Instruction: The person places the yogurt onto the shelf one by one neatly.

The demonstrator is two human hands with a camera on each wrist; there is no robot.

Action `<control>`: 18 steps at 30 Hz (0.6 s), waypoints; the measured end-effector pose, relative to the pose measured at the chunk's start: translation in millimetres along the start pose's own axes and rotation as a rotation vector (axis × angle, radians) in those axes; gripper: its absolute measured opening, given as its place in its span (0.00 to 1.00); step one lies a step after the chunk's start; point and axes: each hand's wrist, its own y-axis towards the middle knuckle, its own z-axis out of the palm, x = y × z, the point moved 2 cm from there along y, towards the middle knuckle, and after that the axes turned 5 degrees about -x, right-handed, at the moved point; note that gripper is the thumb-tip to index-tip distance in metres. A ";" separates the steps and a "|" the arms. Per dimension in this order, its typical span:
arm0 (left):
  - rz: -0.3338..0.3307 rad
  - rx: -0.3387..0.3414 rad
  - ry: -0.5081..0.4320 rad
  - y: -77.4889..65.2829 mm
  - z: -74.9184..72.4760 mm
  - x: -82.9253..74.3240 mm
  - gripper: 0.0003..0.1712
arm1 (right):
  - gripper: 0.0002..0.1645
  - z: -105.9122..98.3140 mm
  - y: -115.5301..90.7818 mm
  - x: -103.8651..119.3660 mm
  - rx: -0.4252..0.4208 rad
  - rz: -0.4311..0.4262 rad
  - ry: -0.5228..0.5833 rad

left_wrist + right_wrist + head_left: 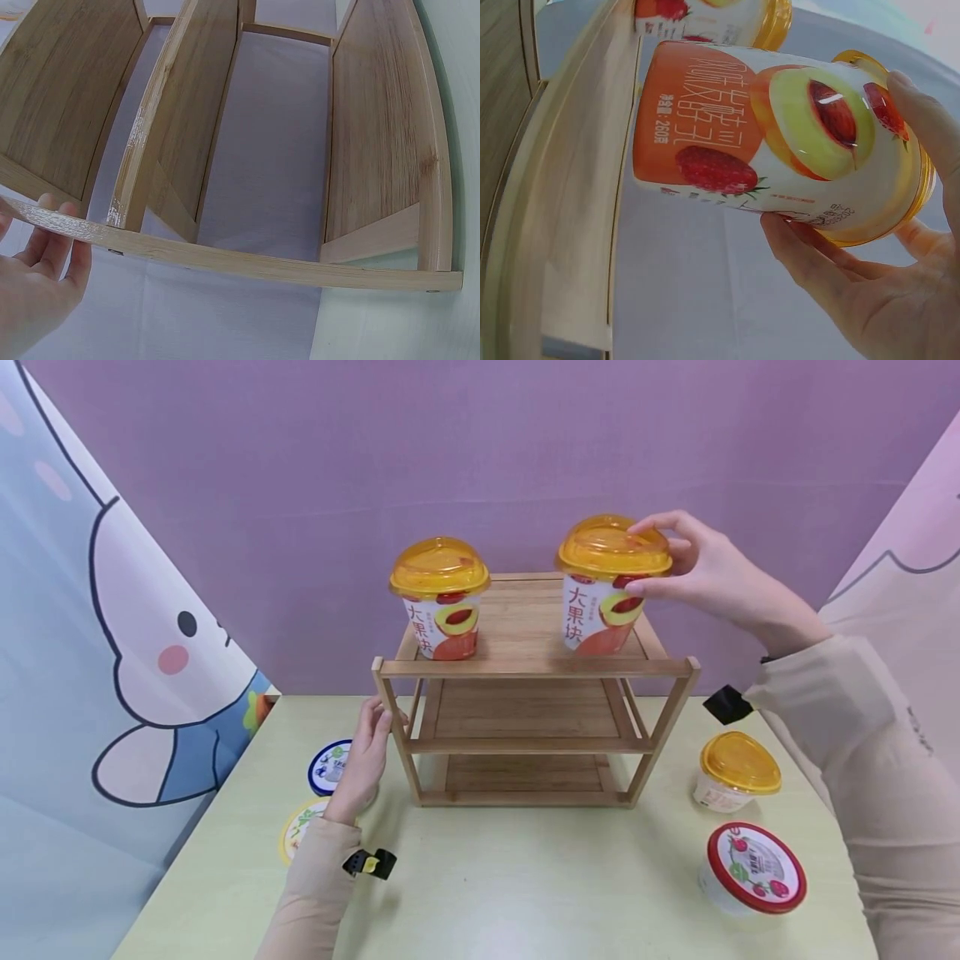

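My right hand (720,577) holds a yogurt cup (588,614) with a domed orange lid, thumb and fingers around its upper part. The cup stands upright over the right side of the top shelf; in the right wrist view its base is right at the shelf board (585,195). A matching yogurt cup (442,622) is on the top shelf's left side. The three-tier wooden rack (536,668) stands on the table. Down at its left side, my left hand (362,768) grips the side post (187,251), fingers behind the wood.
On the right of the table are a small cup with an orange lid (738,764) and a red-lidded tub (756,868). A blue-lidded tub (327,767) and a yellow-lidded tub (300,822) sit by my left arm, partly hidden. Behind the rack hangs a purple cloth (300,527).
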 end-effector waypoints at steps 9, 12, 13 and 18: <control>-0.002 -0.003 0.020 -0.4 0.3 -0.3 0.18 | 0.31 -1.6 5.6 -11.7 0.021 0.063 -0.019; 0.008 -0.005 0.016 -0.5 0.7 -0.7 0.18 | 0.32 -1.4 6.2 -14.6 0.024 0.072 -0.025; 0.014 -0.004 0.009 -0.5 0.8 -0.7 0.18 | 0.32 -1.3 6.4 -15.4 0.024 0.073 -0.025; 0.016 -0.004 -0.004 -0.5 1.1 -0.7 0.17 | 0.31 -0.9 6.9 -19.5 0.024 0.073 -0.035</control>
